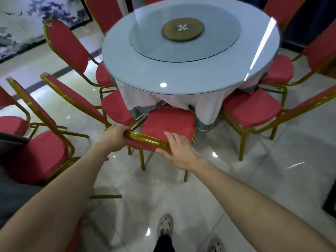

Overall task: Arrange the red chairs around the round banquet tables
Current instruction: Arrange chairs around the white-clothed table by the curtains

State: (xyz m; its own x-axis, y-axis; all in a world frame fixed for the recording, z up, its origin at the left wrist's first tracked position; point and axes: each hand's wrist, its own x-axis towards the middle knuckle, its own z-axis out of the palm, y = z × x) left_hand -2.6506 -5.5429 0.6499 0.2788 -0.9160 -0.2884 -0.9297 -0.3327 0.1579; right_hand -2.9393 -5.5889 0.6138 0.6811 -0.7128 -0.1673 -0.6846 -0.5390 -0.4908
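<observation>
- Although red padded chairs with gold metal frames (251,110) already line the left and right edges of the round white-topped banquet table (127,51), the red gold-framed chair (169,122) at its near edge is only partly tucked. Its seat front sits just under the hanging white tablecloth (205,106).
- Pushed further in, that chair could catch the cloth hem and drag it. I judge this the likeliest fault, and a hard pull might disturb the glass turntable (183,37) at the table's centre.
- Its left side stands just beside the seat of the neighbouring red chair (116,106), so a skewed push would knock the two frames together.
- Left hand (116,137) grips the gold top rail of the backrest at its left corner, fingers curled round it.
- Right hand (179,151) lies on the rail's right end, fingers straight and slightly spread, thumb beneath. With only one firm grip the chair may swivel.
- Glossy pale tiled floor (236,179) mirrors the ceiling lights, and chair legs probably slide easily on it.
- An ink landscape painting (27,24) covers the far-left wall.
</observation>
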